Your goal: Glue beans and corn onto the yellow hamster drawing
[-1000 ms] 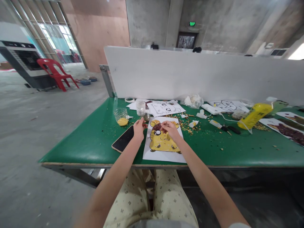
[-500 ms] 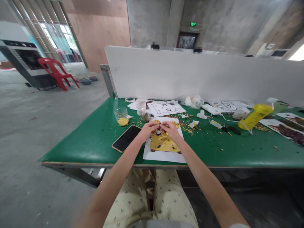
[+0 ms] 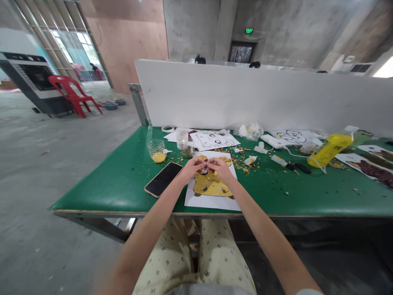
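Observation:
A paper sheet (image 3: 211, 200) with a cartoon animal filled in with yellow and dark red grains lies on the green table (image 3: 123, 180) in front of me. My left hand (image 3: 193, 167) and my right hand (image 3: 220, 168) meet over the animal's head, fingers curled and pinched together. What they pinch is too small to make out. A black phone (image 3: 163, 184) lies just left of the sheet. A clear cup with yellow grains (image 3: 156, 150) and a small jar (image 3: 183, 141) stand beyond my left hand.
Loose grains (image 3: 242, 157) are scattered past the sheet. More outline drawings (image 3: 215, 139), a yellow bottle (image 3: 328, 150), scissors (image 3: 296, 167), small glue bottles and a crumpled bag lie further back. A white partition (image 3: 260, 98) closes the far edge. A red chair (image 3: 70, 94) stands off left.
My left hand has moved right, from beside the jar to over the animal's head, and now meets my right hand there. The right hand has hardly moved.

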Tool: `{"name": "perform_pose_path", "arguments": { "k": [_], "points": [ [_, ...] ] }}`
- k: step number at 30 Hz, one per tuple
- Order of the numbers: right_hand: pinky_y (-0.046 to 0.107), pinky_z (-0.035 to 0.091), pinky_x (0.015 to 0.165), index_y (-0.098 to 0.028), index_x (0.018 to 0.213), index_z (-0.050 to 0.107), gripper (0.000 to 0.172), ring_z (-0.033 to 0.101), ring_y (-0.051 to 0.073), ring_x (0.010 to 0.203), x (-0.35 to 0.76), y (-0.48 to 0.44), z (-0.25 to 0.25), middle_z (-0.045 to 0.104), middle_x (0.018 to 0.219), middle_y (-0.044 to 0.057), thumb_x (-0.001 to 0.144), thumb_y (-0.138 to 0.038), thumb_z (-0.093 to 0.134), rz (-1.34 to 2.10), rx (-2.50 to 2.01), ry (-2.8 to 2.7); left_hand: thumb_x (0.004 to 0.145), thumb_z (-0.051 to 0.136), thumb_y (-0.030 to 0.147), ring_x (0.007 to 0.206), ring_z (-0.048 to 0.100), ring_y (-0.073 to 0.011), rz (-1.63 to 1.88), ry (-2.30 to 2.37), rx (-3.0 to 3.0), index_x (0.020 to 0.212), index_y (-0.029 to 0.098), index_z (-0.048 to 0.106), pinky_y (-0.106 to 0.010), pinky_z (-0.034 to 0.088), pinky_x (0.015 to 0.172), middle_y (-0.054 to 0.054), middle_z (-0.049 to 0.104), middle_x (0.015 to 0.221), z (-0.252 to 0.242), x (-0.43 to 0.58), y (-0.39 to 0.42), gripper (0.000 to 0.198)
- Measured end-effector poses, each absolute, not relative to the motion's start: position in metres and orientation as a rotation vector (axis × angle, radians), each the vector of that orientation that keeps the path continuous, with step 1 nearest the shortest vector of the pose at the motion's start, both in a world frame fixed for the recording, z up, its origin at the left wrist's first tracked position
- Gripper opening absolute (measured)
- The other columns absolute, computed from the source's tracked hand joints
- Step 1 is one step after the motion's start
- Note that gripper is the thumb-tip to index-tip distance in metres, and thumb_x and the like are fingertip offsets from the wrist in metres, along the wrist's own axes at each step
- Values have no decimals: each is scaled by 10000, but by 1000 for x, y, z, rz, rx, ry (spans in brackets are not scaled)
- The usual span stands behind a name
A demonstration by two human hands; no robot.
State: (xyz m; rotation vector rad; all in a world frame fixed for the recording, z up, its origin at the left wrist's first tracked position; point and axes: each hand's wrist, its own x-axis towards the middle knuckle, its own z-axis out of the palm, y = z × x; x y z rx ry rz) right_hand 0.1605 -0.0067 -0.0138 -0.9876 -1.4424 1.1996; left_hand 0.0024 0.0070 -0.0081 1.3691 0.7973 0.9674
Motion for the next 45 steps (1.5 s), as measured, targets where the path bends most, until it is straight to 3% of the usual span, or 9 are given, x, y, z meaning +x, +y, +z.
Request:
{"name": "perform_pose_path", "arguments": {
  "k": [14,27,37,41,45],
  "points": [
    [242,384,516,-189,713,567,195,505,109,520,160,-8,-13,583,584,-20,696,-376,622,1216,-962,-1457,716,651,391,653,539,-115,949,692,1428,747,155,483,-225,415,580,12,545,679,-7,4,6,291],
    [244,388,513,-198,721,547,205,499,106,507,159,-7,-14,578,584,-28,711,-394,606,1172,-980,-1416,729,616,415,670,572,-134,963,768,1409,795,137,525,-242,444,591,-30,602,728,-11,3,9,300],
    [231,382,517,-197,721,516,210,489,95,507,160,-8,-15,570,564,-41,724,-385,610,1133,-979,-1422,770,542,281,622,541,-131,1087,914,1755,754,131,603,-232,424,570,-24,600,678,-11,8,7,164],
    [233,385,522,-195,718,518,234,494,96,508,160,-7,-17,575,565,-36,719,-407,618,1134,-990,-1422,804,500,238,654,538,-134,1140,975,1936,759,141,625,-233,401,620,-28,624,708,-9,6,4,164],
    [236,389,516,-189,714,533,251,493,97,496,159,-6,-18,574,552,-30,712,-423,626,1163,-995,-1423,815,483,216,597,495,-126,1166,1052,2084,743,149,637,-228,354,575,-19,607,664,-8,5,0,183]
  ]
}}
